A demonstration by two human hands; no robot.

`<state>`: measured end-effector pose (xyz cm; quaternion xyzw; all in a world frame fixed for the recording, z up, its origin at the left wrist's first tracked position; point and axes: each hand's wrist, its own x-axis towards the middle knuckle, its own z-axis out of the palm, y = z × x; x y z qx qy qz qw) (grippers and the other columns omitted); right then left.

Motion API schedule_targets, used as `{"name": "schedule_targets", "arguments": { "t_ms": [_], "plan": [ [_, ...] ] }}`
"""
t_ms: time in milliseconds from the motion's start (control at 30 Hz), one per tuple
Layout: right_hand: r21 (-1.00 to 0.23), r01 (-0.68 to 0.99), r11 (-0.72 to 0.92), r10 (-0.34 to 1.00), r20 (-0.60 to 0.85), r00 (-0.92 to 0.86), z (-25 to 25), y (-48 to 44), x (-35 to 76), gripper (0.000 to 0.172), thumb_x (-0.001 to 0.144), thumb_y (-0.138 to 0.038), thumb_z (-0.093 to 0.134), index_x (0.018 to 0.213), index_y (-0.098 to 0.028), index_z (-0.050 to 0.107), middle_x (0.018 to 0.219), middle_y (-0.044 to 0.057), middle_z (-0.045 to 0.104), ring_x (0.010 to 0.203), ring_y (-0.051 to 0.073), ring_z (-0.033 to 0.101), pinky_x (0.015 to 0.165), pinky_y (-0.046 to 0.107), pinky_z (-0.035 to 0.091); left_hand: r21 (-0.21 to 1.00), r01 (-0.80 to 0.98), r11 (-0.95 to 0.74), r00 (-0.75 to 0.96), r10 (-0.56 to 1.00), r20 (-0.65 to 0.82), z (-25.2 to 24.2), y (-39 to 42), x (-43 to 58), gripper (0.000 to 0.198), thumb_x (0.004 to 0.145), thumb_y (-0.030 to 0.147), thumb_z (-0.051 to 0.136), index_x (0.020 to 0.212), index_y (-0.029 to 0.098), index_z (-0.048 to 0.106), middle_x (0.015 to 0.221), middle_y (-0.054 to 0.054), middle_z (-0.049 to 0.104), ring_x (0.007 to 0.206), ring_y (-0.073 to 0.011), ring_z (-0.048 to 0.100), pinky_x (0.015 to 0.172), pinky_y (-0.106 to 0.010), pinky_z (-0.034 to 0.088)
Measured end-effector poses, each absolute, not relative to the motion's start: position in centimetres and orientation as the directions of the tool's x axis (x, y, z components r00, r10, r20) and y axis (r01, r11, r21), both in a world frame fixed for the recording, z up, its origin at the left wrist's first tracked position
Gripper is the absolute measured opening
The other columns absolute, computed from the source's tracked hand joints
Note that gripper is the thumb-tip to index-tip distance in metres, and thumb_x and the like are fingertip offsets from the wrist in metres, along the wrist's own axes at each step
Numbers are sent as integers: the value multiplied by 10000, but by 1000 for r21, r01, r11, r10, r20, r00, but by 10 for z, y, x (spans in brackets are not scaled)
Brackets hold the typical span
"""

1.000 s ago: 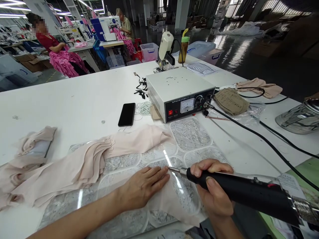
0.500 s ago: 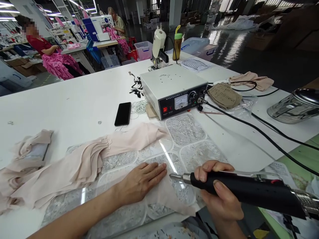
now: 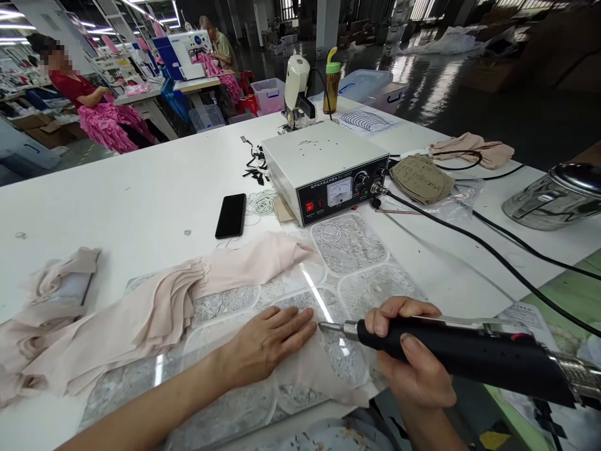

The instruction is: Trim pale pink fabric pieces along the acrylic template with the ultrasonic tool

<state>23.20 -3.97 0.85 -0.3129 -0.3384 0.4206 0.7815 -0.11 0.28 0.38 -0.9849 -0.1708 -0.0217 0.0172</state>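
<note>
My left hand [image 3: 265,346] lies flat, fingers stretched out, pressing a pale pink piece of fabric [image 3: 314,373] onto a patterned glass plate [image 3: 357,250]. My right hand [image 3: 413,357] is wrapped round a black handheld tool [image 3: 469,360] whose metal tip [image 3: 328,327] touches the fabric right by my left fingertips. A black cable [image 3: 469,241] runs from a white control box [image 3: 323,166] toward the tool. A stack of pink fabric pieces [image 3: 154,307] lies to the left on the plate.
A black phone [image 3: 231,215] and coiled white cord [image 3: 260,202] lie left of the box. Tan fabric pieces [image 3: 422,178], a metal pot [image 3: 554,197], a bottle [image 3: 331,88] and a white machine [image 3: 295,88] stand farther off. Two people sit at sewing tables at the back left.
The tool tip drew away slightly to the right half a second ago and is back against the fabric at my left fingertips. The view has shifted a little.
</note>
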Motion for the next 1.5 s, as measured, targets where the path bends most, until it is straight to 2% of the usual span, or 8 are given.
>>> {"name": "schedule_targets", "arguments": {
  "t_ms": [200,633,900,1500],
  "plan": [
    [-789,-460,407,889,227,397,10,-44,232,103,774,-260,608,869,-224,590,770,-4,493,564,106,509,525,299,468,-9,332,-943,940,330,90,2,4,0,356,945,57,357,1279,66,480,1442,-146,453,1185,-265,508,903,-369,409],
    [-788,-492,371,904,185,385,12,-47,232,93,743,-249,597,827,-210,587,749,-4,487,560,104,497,530,302,457,25,326,-945,941,327,89,6,4,0,388,995,86,286,1356,61,424,1432,-139,467,1196,-263,499,899,-380,416],
    [-779,-499,379,898,179,402,13,-46,230,107,732,-250,598,833,-212,599,741,-8,498,546,101,504,512,287,455,54,332,-942,940,335,63,4,5,-2,382,980,81,323,1344,69,440,1453,-143,441,1209,-265,497,898,-380,429],
    [-775,-518,362,910,173,377,9,-50,229,117,763,-277,622,857,-217,585,780,-6,516,558,100,530,533,293,491,13,337,-941,940,337,54,7,6,-2,448,975,78,322,1416,101,397,1432,-143,464,1259,-259,477,960,-375,416]
  ]
}}
